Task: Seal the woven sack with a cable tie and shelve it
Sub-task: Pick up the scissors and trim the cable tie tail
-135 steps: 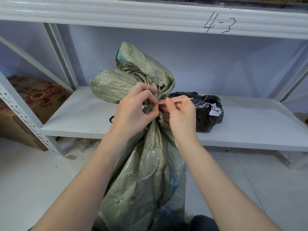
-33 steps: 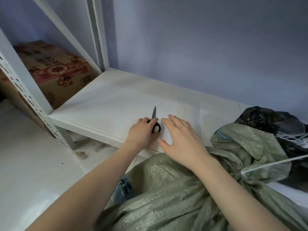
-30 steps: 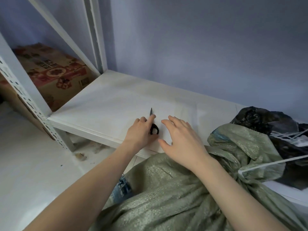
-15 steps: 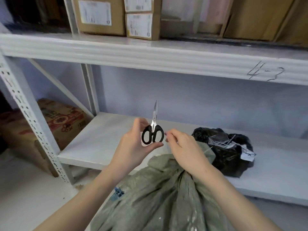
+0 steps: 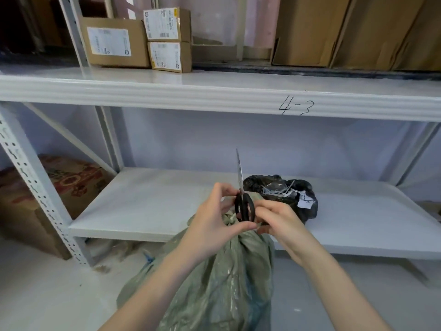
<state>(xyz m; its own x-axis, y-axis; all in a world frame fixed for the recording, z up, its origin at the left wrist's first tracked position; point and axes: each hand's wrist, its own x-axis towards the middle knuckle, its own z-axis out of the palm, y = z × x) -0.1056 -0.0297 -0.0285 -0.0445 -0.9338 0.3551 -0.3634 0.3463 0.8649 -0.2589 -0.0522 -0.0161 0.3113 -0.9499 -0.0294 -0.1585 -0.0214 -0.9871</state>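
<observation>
Woven sack (image 5: 222, 283) stands at lower centre, its cinched neck directly beneath my hands. My left hand (image 5: 210, 225) pinches the scissors (image 5: 243, 206) by their black loops, blades pointing up; my right hand (image 5: 279, 223) curls round the handles, equally near.

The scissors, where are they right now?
Centre of the head view: the scissors point blades-up between the left hand and right hand, above the sack's tied neck.

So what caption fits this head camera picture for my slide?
Both hands hold black scissors above the tied green sack.
</observation>
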